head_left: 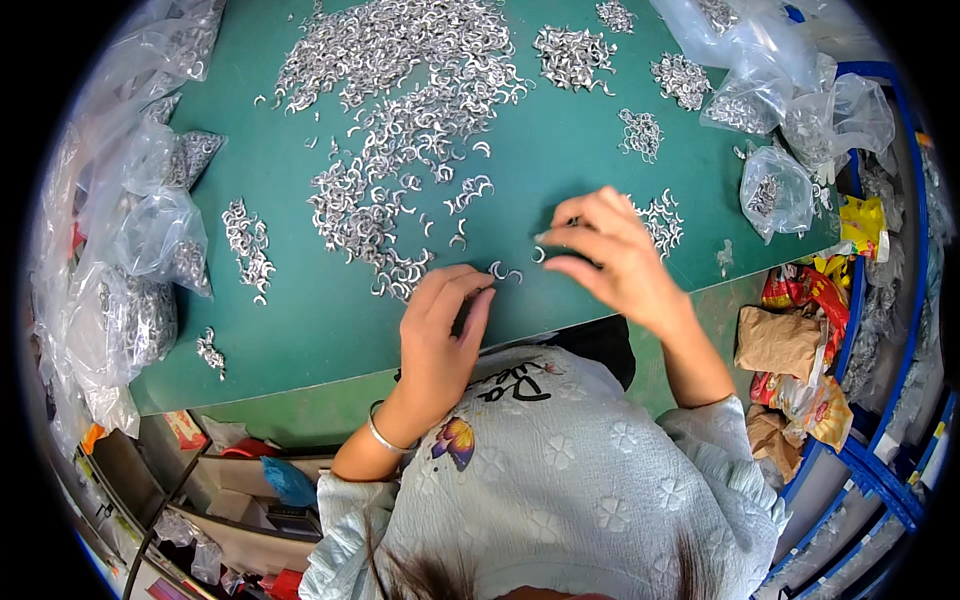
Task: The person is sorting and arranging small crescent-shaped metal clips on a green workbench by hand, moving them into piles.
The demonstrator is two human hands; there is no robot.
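Small silver crescent-shaped metal pieces lie in a large heap [400, 60] that trails down the green table toward me. My left hand [440, 322] rests at the near side of the table, its fingers curled together and the thumb drawn in. Its fingertips are beside a few loose crescent pieces [505, 271]; whatever is between them is hidden. My right hand [612, 250] hovers to the right, thumb and forefinger apart. A single crescent piece [539, 254] shows at the gap between those two fingertips; whether they touch it is unclear.
Smaller piles, one at the far right [573, 57] and one at the left [247, 250], surround the main heap. Clear plastic bags of pieces line the left edge [165, 240] and the right [775, 190]. A blue-framed rack [880, 470] and a brown paper bag [778, 340] are beyond the table's right side.
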